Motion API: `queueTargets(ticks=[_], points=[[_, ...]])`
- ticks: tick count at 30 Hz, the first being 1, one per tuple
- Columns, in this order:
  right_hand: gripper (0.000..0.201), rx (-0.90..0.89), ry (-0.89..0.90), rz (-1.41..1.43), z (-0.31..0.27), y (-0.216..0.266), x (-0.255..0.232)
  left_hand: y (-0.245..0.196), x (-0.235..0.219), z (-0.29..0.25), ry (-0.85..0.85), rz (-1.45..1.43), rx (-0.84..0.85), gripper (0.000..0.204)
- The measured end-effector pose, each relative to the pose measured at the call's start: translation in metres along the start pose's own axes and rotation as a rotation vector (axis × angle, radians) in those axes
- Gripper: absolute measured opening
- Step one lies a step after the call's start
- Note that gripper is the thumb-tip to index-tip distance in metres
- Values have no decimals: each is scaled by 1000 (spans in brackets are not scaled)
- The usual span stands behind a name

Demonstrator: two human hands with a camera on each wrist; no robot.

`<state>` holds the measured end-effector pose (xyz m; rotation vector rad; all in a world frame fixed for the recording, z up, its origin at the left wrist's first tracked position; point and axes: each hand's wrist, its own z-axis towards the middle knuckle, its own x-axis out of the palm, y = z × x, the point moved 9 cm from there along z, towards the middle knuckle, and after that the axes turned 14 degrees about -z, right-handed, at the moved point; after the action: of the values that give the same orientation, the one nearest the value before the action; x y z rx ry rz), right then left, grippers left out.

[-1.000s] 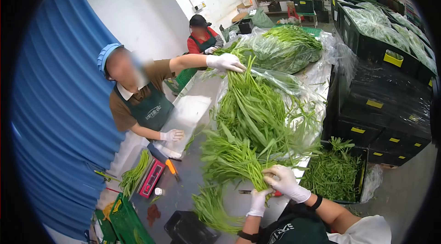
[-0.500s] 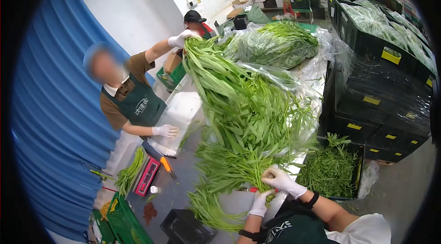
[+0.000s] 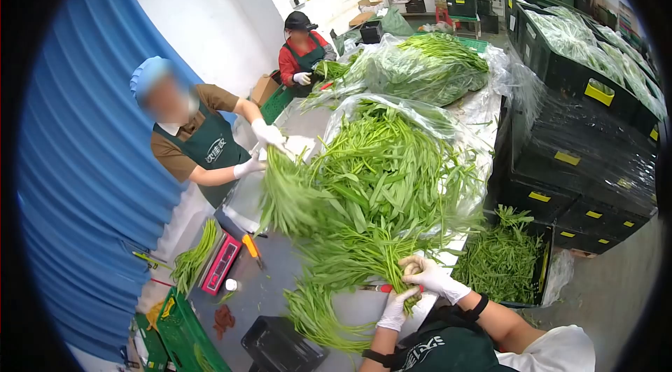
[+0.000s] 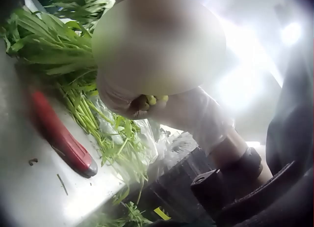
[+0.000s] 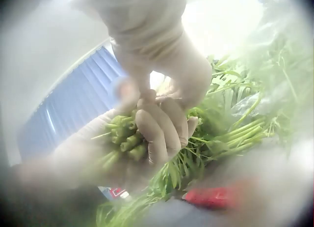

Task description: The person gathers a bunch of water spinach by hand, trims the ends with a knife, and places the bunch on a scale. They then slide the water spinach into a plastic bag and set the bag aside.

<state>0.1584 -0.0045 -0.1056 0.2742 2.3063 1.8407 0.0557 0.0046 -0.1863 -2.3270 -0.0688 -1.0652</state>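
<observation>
My gloved left hand (image 3: pixel 397 310) grips a bunch of water spinach (image 3: pixel 385 253) low on its stems. Its curled fingers show in the right wrist view, with cut hollow stem ends (image 5: pixel 128 138) poking out beside them. Just above, my gloved right hand (image 3: pixel 428 275) pinches the same bunch with thumb and fingertips. The leafy part lies away from me over the table. Beside the bunch rests a red handle (image 4: pixel 61 133) with a grey tip. A loose handful of water spinach (image 3: pixel 325 319) lies left of my hands. A large heap (image 3: pixel 392 169) spreads ahead on clear plastic.
Across the table a person in a blue cap (image 3: pixel 185 134) holds greens in both hands. A red scale (image 3: pixel 222 263), an orange-handled tool (image 3: pixel 252 249) and a black bin (image 3: pixel 280 344) are at the left. A crate of greens (image 3: pixel 500 260) stands on the floor below stacked black crates (image 3: pixel 574 155).
The person across has pulled a bunch from the heap and swung it down to the left, now with both hands. My hands stay at the stems with slight shifts.
</observation>
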Motion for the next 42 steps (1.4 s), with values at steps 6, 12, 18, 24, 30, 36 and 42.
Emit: queueTargets(ticks=[6, 12, 18, 24, 30, 36, 42], points=[[26, -23, 4, -4, -21, 22, -25, 2, 2, -3, -37, -239, -86, 28], [14, -51, -289, -368, -60, 62, -141, 3, 8, 1, 98, -397, -151, 35], [28, -145, -608, -1276, -64, 75, -148, 7, 13, 0, 64, -429, -219, 39], [33, -339, -188, -901, -13, 50, -19, -3, 16, -8, 107, -212, -137, 8], [20, -429, -146, -863, -17, 65, 1, -24, 15, -21, 8, -118, -29, 13], [19, -559, 508, 747, -58, 98, -27, -39, 38, -26, 206, -343, -26, 21], [37, -325, -40, -638, -21, 86, -35, -47, 52, -36, 166, -24, 123, 25]])
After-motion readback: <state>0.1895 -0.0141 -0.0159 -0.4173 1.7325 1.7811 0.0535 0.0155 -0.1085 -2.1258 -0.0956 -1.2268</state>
